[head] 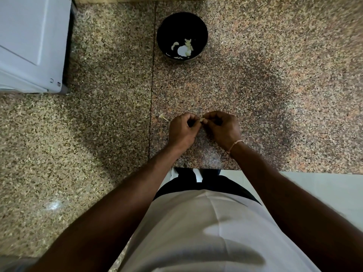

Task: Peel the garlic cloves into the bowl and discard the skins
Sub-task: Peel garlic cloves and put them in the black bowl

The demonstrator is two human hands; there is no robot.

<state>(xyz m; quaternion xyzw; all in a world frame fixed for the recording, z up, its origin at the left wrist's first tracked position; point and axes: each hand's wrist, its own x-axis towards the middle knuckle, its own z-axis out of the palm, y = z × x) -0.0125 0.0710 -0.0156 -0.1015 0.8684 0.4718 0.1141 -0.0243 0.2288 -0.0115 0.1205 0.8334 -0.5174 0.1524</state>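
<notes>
Near the front edge of the speckled pink-and-grey granite bench point(275, 85), a small pale garlic clove point(201, 119) was held between the two hands, which met fingertip to fingertip above the stone. The left hand point(183, 127) was curled, its fingers and thumb pinching one end of the clove; the right hand point(222, 126), marked by a thin pale thread bracelet point(234, 145) at the wrist, was likewise curled and pinched the other end. Little of the clove was exposed, so its long axis could only be judged, and it appeared to run roughly across from one hand to the other. Whether the skin had yet come away could not be told.

The round black bowl point(182, 37) stood well apart from the hands, straight ahead of them toward the back of the bench and slightly to the left of the clove. Several pale peeled garlic pieces point(185, 48) lay on its floor. Both hands were about equally far from it; the left was judged marginally nearer in line, so a forward reach by either hand would be needed for the drop.

A small pale scrap with a thin stalk point(163, 117), probably discarded skin, lay on the stone just beside the left hand. A dark seam point(152, 85) ran front to back between two slabs, the left one yellower. A white box-like appliance point(31, 44) occupied the far left corner. A pale tiled floor point(322, 193) was visible beyond the bench edge at right.
</notes>
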